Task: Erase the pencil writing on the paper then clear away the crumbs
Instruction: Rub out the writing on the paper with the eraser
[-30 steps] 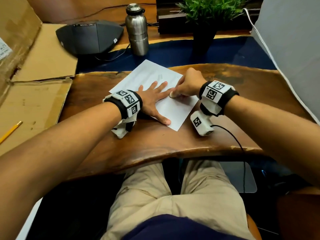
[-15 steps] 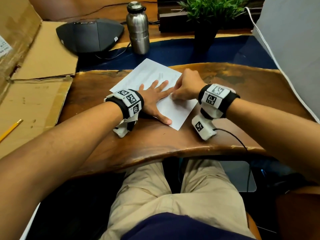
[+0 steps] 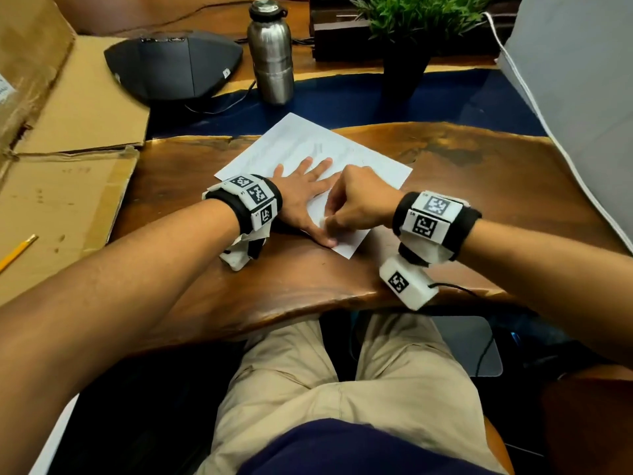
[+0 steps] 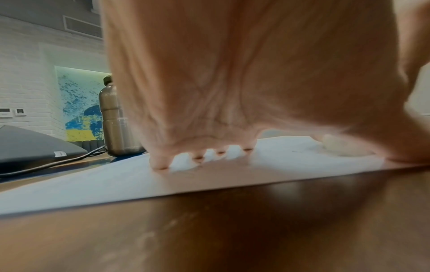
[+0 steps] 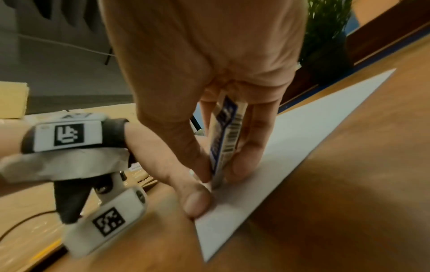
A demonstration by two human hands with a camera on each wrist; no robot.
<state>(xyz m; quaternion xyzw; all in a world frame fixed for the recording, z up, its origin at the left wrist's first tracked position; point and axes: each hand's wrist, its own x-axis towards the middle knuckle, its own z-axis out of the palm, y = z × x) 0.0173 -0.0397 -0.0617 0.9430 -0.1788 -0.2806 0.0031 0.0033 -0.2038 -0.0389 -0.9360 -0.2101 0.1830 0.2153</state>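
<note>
A white sheet of paper (image 3: pixel 301 142) lies at an angle on the wooden desk (image 3: pixel 479 200), with faint pencil marks (image 3: pixel 318 147) near its middle. My left hand (image 3: pixel 306 186) lies flat on the sheet with its fingers spread, pressing it down. My right hand (image 3: pixel 346 214) pinches a white eraser (image 3: pixel 323 222) and holds its tip on the paper beside my left thumb. In the right wrist view the eraser (image 5: pixel 224 139) wears a blue and white sleeve between thumb and fingers. From the left wrist, the eraser (image 4: pixel 342 147) shows white on the paper (image 4: pixel 93 184) under my palm.
A steel bottle (image 3: pixel 272 53), a dark speaker unit (image 3: pixel 174 68) and a potted plant (image 3: pixel 407 36) stand behind the paper. Flattened cardboard (image 3: pixel 68 186) with a yellow pencil (image 3: pixel 17 252) lies to the left. A grey panel (image 3: pixel 582 97) leans at the right.
My right hand has drawn the eraser toward me along the paper, from beside my left fingertips to beside my left thumb. The left hand has stayed flat on the sheet.
</note>
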